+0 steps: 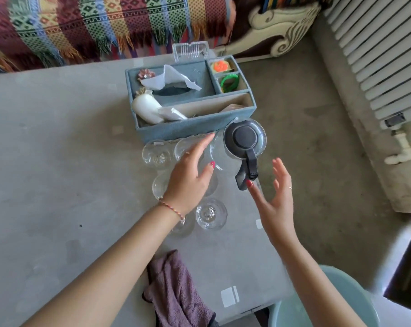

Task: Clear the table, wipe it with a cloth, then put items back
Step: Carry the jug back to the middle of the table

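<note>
A grey table [58, 161] carries a blue fabric organiser box [188, 128] with tissues, a glass teapot with a dark lid and handle [243, 142], and several clear glass cups, one of them [211, 214] nearest me. A mauve cloth [176, 293] lies crumpled at the table's near edge. My left hand [190, 175] hovers open over the cups, fingers straight toward the box. My right hand [273, 194] is open beside the teapot handle, its thumb tip at the handle's end; whether it touches is unclear.
A striped woven blanket [93, 27] covers the sofa behind the table. A white radiator [376, 55] stands along the right wall. A pale blue chair or basin rim [341, 300] sits at the bottom right. The table's left half is bare.
</note>
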